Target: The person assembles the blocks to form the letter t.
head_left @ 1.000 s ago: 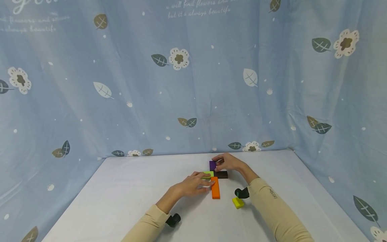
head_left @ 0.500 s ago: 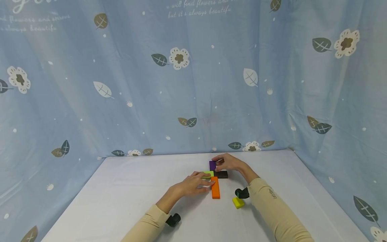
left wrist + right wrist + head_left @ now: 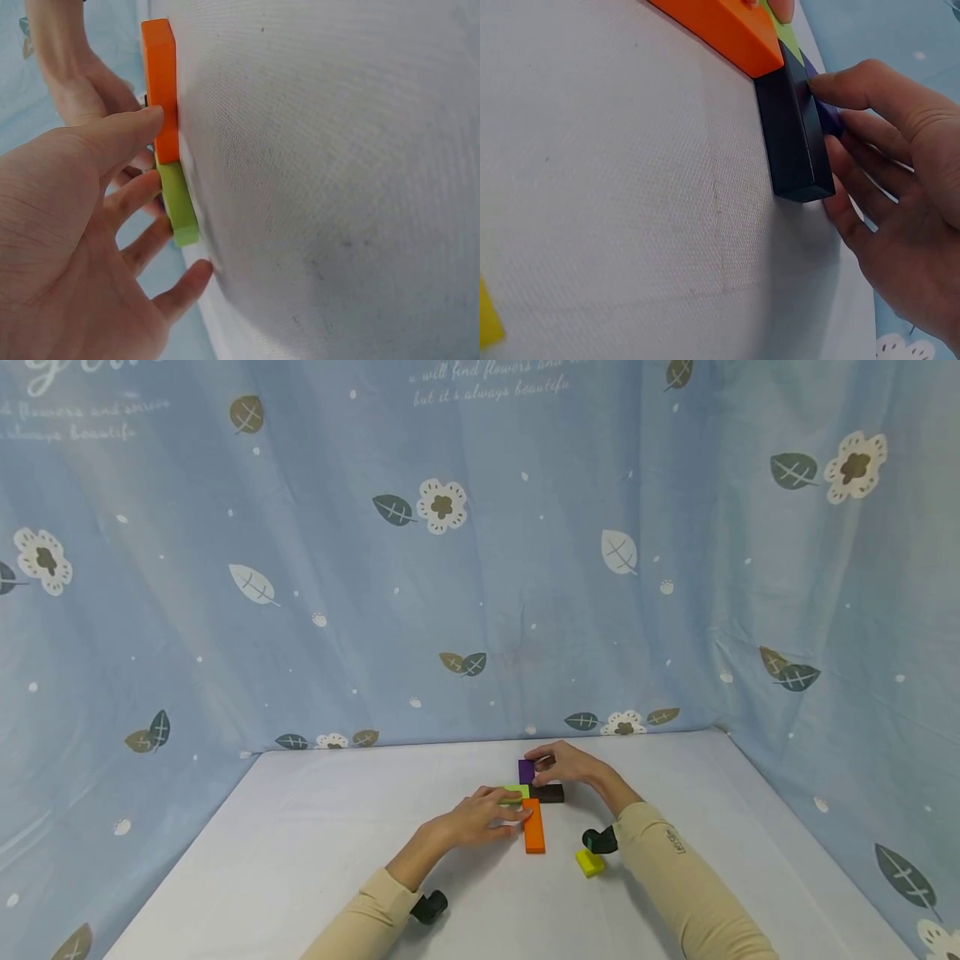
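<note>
Four coloured blocks meet end to side on the white table: an orange block (image 3: 534,837), a lime green block (image 3: 178,202), a black block (image 3: 791,142) and a purple block (image 3: 527,770). My left hand (image 3: 480,818) lies over the near-left side, its thumb touching the orange block and its extended fingers at the green one. From the far right, my right hand (image 3: 572,762) holds the purple block between thumb and fingers, the thumb right beside the black block. In the right wrist view, most of the purple block is hidden behind the black one.
A yellow block (image 3: 590,863) lies apart on the near right, close to the right wrist's dark camera (image 3: 599,840). Another dark camera (image 3: 430,907) juts from the left wrist. A blue patterned curtain (image 3: 337,627) borders the white table (image 3: 300,852) at the back and sides.
</note>
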Demonstrator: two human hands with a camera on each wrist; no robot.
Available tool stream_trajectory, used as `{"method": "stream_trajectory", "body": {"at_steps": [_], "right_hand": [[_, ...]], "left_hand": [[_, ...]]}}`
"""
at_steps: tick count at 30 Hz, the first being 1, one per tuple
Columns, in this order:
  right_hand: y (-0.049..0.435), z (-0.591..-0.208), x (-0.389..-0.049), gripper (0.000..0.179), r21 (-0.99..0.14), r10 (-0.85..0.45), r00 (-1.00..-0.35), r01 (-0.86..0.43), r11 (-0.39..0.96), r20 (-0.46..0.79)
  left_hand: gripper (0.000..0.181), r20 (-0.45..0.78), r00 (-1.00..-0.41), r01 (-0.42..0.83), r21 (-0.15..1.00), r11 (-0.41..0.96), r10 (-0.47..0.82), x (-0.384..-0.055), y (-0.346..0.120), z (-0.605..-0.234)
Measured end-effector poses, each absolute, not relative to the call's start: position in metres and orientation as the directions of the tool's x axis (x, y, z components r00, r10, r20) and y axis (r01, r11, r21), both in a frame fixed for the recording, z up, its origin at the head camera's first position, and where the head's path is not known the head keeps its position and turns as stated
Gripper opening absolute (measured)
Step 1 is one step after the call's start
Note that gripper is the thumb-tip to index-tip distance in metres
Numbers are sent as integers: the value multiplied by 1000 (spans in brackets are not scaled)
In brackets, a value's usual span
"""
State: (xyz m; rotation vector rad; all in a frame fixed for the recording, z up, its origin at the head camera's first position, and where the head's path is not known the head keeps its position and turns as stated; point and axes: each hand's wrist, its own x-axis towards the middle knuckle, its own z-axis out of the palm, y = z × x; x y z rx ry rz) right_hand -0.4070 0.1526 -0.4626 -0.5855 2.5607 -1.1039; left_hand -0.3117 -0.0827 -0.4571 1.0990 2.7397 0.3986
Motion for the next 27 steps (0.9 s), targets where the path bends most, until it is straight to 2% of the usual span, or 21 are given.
{"method": "stream_trajectory", "body": {"at_steps": [18,27], "right_hand": [[151,-459,-400,64,-689,-442,-889,-247,682,-118],[159,-449,-391,65,-676,-496,-865,-320,664,-78]], "left_hand": [[39,-60,-724,642,304,704,687,-309,-82,-455],[39,-54,-721,643,318,696,691,-310,-82,-456]]}}
